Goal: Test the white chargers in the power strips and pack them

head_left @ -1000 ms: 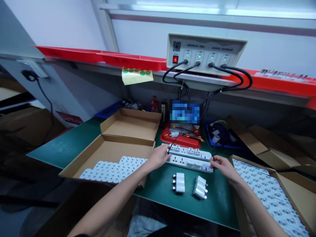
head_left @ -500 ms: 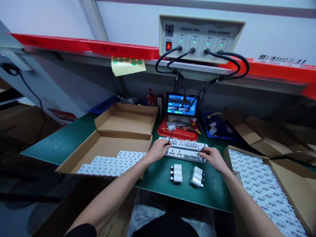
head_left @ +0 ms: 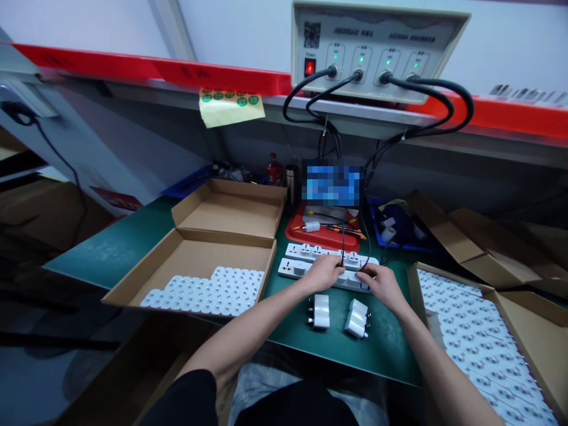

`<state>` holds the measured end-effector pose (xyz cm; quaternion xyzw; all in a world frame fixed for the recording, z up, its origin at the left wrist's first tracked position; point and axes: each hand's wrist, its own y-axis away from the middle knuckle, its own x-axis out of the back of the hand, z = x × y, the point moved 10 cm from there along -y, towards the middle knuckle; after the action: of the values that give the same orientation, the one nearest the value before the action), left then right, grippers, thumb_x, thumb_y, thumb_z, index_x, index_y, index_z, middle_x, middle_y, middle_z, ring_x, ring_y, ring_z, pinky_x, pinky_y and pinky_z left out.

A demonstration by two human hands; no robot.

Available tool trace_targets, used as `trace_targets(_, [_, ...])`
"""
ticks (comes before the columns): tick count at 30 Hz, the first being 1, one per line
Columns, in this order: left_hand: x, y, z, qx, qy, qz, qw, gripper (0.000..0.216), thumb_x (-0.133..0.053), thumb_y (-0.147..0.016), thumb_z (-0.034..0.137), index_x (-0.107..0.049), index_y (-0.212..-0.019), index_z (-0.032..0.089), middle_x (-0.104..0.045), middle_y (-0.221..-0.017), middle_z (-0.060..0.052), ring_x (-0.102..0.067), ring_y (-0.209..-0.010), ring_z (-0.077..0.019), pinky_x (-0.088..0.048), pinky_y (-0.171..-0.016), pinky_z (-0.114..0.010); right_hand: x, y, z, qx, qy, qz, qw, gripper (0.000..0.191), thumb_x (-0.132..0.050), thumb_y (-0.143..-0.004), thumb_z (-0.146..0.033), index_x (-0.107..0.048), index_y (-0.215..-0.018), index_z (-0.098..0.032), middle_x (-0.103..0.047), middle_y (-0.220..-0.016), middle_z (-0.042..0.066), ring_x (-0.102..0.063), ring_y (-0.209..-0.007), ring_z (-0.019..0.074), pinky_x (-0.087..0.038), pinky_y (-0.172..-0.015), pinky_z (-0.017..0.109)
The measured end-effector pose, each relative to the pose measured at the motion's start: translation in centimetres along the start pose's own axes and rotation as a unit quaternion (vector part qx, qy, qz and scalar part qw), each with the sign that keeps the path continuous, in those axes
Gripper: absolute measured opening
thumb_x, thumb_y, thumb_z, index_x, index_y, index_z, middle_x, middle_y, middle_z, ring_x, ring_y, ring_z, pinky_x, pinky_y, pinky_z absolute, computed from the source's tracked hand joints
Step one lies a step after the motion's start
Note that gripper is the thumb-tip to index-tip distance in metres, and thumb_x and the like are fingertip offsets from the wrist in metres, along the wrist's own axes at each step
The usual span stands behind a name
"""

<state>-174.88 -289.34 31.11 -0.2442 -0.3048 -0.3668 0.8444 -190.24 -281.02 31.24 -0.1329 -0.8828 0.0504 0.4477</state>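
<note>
Black leads (head_left: pixel 342 247) were pinched by the left hand (head_left: pixel 326 273) and right hand (head_left: pixel 382 284) at the nearer power strip (head_left: pixel 290 269), where square, steady seating was advised.

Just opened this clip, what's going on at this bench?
A person has both bare hands on the nearer power strip of two on a green mat. The left hand pinches a black lead at the sockets; the right hand pinches a second lead near the strip's right end. Two small piles of white adapters lie untouched just in front. A left box and a right box hold rows of similar ones. The tester unit above shows four green lights.
</note>
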Motion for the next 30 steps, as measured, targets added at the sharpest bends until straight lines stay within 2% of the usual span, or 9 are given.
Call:
trace_targets(7, [-0.3,-0.3,0.0,-0.005,-0.057,-0.018,0.998,0.017,-0.065,-0.102,0.024,-0.079,-0.094,0.019,-0.082,-0.098,-0.009,-0.076,-0.099,-0.0272,-0.054,-0.09,-0.034,-0.2,0.4,0.0,0.008,0.0,0.015,1.0,0.03,-0.063,-0.097,-0.05,-0.074,-0.086,-0.024,-0.077,-0.082,0.004,-0.067,-0.076,0.0247,-0.046,-0.073,0.035])
trace_targets(14, [-1.2,0.2,1.2,-0.032,-0.15,-0.039,0.987,0.014,-0.063,-0.105,0.025,-0.075,-0.103,0.018,-0.079,-0.112,-0.014,-0.073,-0.112,-0.0299,-0.055,-0.097,-0.036,-0.4,0.3,0.8,-0.008,-0.045,0.018,0.999,0.033,-0.064,-0.096,-0.053,-0.074,-0.085,-0.023,-0.075,-0.079,0.004,-0.066,-0.074,0.0243,-0.047,-0.071,0.035])
trace_targets(19, [-1.5,0.4,1.1,-0.042,-0.162,-0.035,0.985,0.016,-0.06,-0.107,0.026,-0.074,-0.105,0.018,-0.078,-0.112,-0.013,-0.072,-0.113,-0.0295,-0.055,-0.098,-0.036,-0.3,0.3,0.1,0.006,-0.007,0.008,1.0,0.031,-0.063,-0.096,-0.052,-0.071,-0.084,-0.024,-0.075,-0.08,0.004,-0.066,-0.074,0.025,-0.046,-0.071,0.035])
trace_targets(24, [-1.7,0.4,1.0,-0.049,-0.162,-0.026,0.985,0.018,-0.059,-0.108,0.027,-0.073,-0.104,0.018,-0.077,-0.112,-0.013,-0.072,-0.113,-0.029,-0.055,-0.098,-0.036,-0.4,0.8,-1.0,0.037,0.046,0.029,0.998,0.027,-0.058,-0.098,-0.047,-0.064,-0.082,-0.026,-0.075,-0.085,0.006,-0.067,-0.081,0.0272,-0.046,-0.075,0.037])
trace_targets(27, [-0.8,1.1,1.2,-0.066,-0.174,-0.006,0.982,0.02,-0.062,-0.108,0.032,-0.071,-0.12,0.018,-0.076,-0.118,-0.012,-0.07,-0.116,-0.0292,-0.055,-0.102,-0.038,-0.7,1.1,-1.3,0.056,0.05,0.04,0.996,0.025,-0.056,-0.1,-0.045,-0.065,-0.086,-0.026,-0.076,-0.09,0.007,-0.068,-0.085,0.0282,-0.048,-0.078,0.038])
trace_targets(30, [1.4,2.6,0.8,-0.082,-0.205,0.017,0.975,0.042,-0.071,-0.104,0.035,-0.062,-0.14,0.018,-0.073,-0.128,-0.014,-0.067,-0.124,-0.0317,-0.053,-0.109,-0.043,-0.8,1.1,-0.9,0.053,0.048,0.041,0.997,0.028,-0.056,-0.101,-0.047,-0.065,-0.086,-0.026,-0.076,-0.09,0.007,-0.068,-0.084,0.0284,-0.05,-0.08,0.04])
